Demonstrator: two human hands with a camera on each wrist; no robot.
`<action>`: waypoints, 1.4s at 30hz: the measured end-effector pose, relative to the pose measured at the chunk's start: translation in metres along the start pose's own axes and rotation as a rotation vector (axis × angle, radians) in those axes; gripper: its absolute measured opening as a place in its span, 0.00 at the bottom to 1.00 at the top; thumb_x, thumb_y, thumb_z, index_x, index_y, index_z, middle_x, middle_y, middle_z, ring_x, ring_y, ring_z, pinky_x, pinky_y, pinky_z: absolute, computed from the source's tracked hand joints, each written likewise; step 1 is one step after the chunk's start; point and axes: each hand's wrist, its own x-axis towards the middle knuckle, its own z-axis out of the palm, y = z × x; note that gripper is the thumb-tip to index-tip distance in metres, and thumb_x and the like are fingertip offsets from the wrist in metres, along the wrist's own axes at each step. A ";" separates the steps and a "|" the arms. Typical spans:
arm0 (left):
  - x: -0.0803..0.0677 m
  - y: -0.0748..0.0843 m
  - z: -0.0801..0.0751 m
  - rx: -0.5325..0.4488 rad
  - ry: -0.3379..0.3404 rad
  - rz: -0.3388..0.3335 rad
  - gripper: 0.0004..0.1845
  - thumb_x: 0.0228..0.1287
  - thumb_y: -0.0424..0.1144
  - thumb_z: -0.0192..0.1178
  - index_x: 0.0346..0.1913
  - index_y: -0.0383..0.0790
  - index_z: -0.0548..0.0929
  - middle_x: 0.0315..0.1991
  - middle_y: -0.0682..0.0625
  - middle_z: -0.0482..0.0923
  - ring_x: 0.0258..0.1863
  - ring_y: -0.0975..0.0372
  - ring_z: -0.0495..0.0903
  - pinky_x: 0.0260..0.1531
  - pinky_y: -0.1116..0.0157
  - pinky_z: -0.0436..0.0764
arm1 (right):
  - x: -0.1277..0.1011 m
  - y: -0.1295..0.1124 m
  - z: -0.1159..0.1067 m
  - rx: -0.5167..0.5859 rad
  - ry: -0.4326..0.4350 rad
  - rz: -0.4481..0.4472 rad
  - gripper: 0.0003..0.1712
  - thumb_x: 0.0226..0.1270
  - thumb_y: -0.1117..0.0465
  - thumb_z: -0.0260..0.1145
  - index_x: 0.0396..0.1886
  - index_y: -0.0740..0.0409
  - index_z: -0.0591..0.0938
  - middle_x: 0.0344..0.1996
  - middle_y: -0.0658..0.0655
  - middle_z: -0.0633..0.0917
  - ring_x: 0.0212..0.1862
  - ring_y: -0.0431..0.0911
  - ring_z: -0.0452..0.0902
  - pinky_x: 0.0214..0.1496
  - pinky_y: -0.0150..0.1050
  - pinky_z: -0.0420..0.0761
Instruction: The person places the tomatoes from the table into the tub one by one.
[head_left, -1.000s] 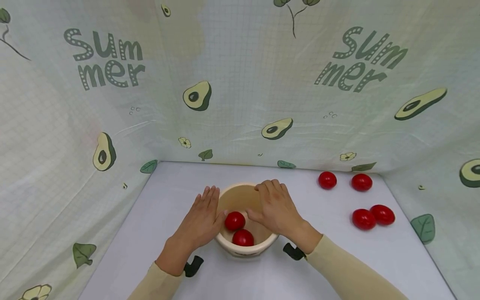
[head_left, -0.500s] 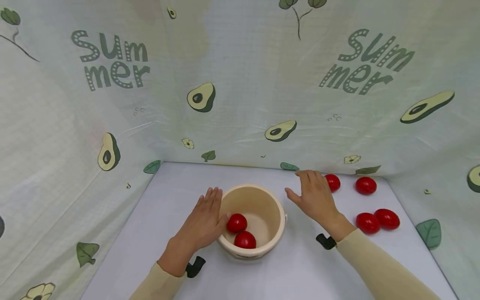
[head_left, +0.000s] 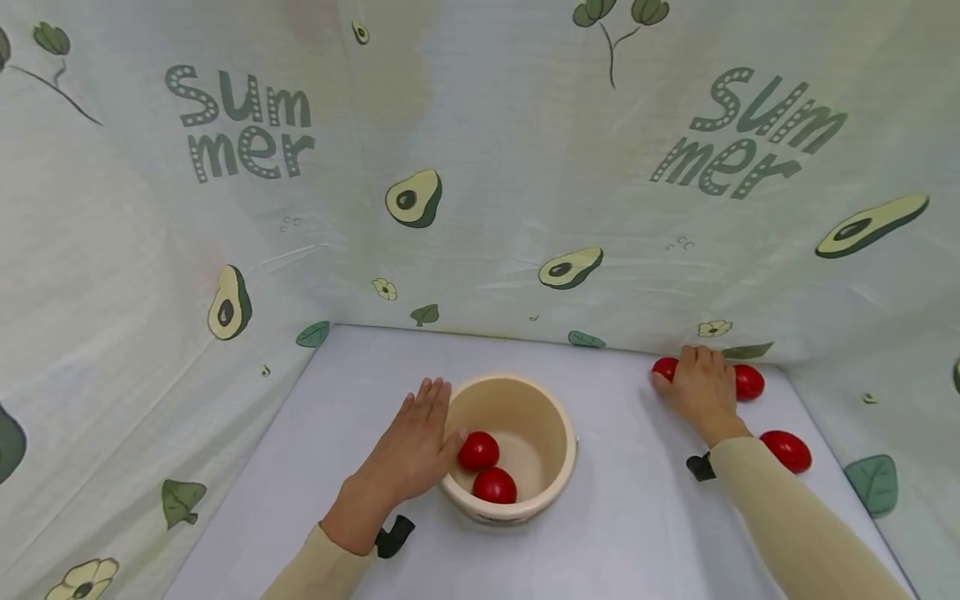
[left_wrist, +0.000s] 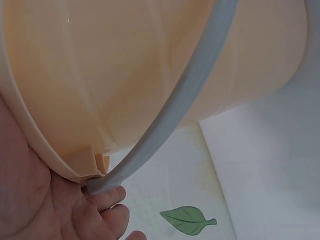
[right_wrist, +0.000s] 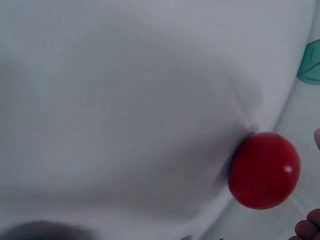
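A cream bucket (head_left: 561,433) stands upright on the table with two glossy red tomatoes (head_left: 478,451) inside. My left hand (head_left: 408,446) rests against the bucket's left side, fingers straight, thumb over the rim. In the left wrist view its palm (left_wrist: 30,195) touches the rim near the grey handle (left_wrist: 172,112). At the far right, my right hand (head_left: 701,396) reaches down over a red tomato (head_left: 663,367), partly covering it. The right wrist view shows this tomato (right_wrist: 264,170) on the table, with a gap between it and the visible fingertips (right_wrist: 307,228).
Another tomato (head_left: 749,382) lies just right of my right hand. A further tomato (head_left: 786,451) shows beside my right sleeve (head_left: 787,517). A printed cloth (head_left: 480,167) with avocados hangs behind the white table (head_left: 615,533) and along its sides.
My right hand has left the bucket's right side and moved right to the far tomatoes. My left hand stays against the bucket. The head view has shifted slightly.
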 end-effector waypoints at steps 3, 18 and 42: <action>0.000 0.001 0.001 -0.001 -0.007 0.001 0.42 0.81 0.54 0.51 0.83 0.29 0.55 0.83 0.35 0.55 0.85 0.43 0.49 0.83 0.44 0.53 | -0.002 0.013 0.005 -0.011 -0.057 0.038 0.40 0.69 0.44 0.71 0.50 0.80 0.70 0.47 0.80 0.72 0.53 0.74 0.64 0.52 0.73 0.70; -0.001 0.006 0.005 0.005 -0.025 0.014 0.41 0.81 0.55 0.51 0.82 0.29 0.56 0.83 0.36 0.56 0.85 0.43 0.50 0.83 0.44 0.55 | -0.012 0.027 0.027 -0.006 -0.125 0.102 0.52 0.66 0.43 0.72 0.63 0.86 0.62 0.54 0.84 0.67 0.57 0.76 0.60 0.56 0.79 0.68; 0.002 0.001 -0.004 0.044 -0.002 0.007 0.41 0.81 0.55 0.51 0.82 0.28 0.57 0.83 0.35 0.57 0.84 0.42 0.51 0.82 0.43 0.55 | -0.019 -0.043 -0.005 -0.226 0.220 -0.372 0.43 0.48 0.44 0.81 0.49 0.73 0.73 0.42 0.72 0.80 0.49 0.66 0.74 0.52 0.63 0.77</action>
